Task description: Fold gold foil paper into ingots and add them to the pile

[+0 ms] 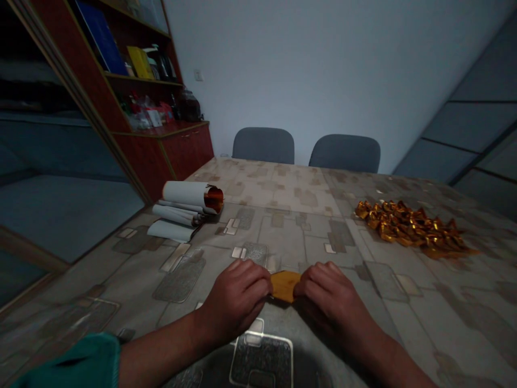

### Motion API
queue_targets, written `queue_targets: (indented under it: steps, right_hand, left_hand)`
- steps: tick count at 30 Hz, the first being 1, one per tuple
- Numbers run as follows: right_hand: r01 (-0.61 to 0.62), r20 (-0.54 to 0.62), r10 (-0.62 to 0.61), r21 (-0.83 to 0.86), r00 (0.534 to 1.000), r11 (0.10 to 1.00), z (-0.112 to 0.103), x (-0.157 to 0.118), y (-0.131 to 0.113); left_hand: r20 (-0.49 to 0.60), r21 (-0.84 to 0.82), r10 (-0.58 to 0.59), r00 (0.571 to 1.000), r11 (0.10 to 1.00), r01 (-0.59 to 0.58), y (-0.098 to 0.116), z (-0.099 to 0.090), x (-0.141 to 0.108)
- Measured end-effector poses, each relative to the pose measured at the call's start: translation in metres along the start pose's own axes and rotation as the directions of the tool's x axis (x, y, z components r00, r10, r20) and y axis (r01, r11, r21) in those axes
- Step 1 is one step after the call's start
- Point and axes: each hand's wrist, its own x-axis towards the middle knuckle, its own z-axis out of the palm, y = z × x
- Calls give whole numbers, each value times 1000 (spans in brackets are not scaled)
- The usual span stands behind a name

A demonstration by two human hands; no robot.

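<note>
Between my two hands is a small piece of folded gold foil paper, held just above the patterned tablecloth near the front of the table. My left hand is closed on its left end, fingers curled over the edge. On the other end, my right hand pinches the paper in the same way. Both thumbs are mostly hidden behind the fingers. The gold paper's middle is visible and looks flat, with angled edges.
Shiny folded gold foil pieces lie grouped on the table's right side. To the left rests a stack of rolled and folded white-backed foil sheets. Two grey chairs stand at the far edge, and a red wooden cabinet is at the back left.
</note>
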Motion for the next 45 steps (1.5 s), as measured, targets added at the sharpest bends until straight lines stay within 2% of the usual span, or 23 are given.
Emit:
queue_targets:
  steps: [3,6,12,19,27,35,45]
  right_hand:
    - [37,18,-36,-42,999,998,-1,-2,0]
    - [49,100,-45,-33,994,998,-1,-3,0]
    - [-52,327,28,66,945,996,2,0,1]
    - [-150,389,84,142,917,978,0,0,3]
    - [-158,388,86,158,918,975,-4,0,5]
    - [-140,376,67,170,924,975,-5,0,8]
    - [-153,378,78,173,922,973,-6,0,9]
  left_hand:
    - [21,40,27,999,999,-27,1,2,0]
    - [91,94,9,996,995,-18,1,6,-2]
    - [243,110,-39,969,994,12,-3,13,-5]
    - [340,51,-51,939,998,35,-2,6,-4]
    - [248,29,51,968,998,-60,-6,9,-11]
    - [177,30,65,982,997,-71,-5,10,-11]
    - [197,-8,44,979,999,-44,-5,8,-11]
